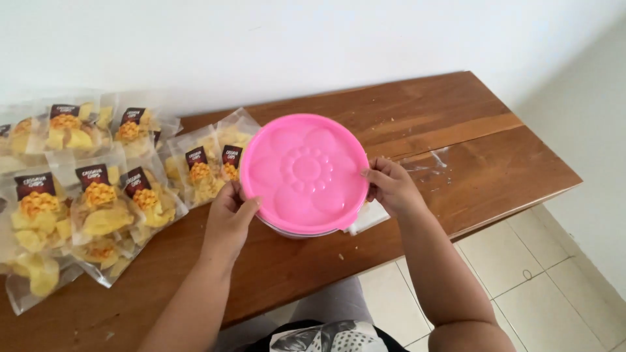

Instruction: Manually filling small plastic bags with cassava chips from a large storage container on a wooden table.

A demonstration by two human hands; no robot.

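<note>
A round pink lid [305, 173] with a moulded flower sits on a white container [287, 229] at the near edge of the wooden table [456, 163], between both hands. The left hand [229, 218] clasps its left rim; the right hand [390, 188] grips the right rim, fingers curled over it. What the container holds is hidden. Left of it lie about nine clear bags of yellow chips [98, 202] (overlapping, so the count is rough).
</note>
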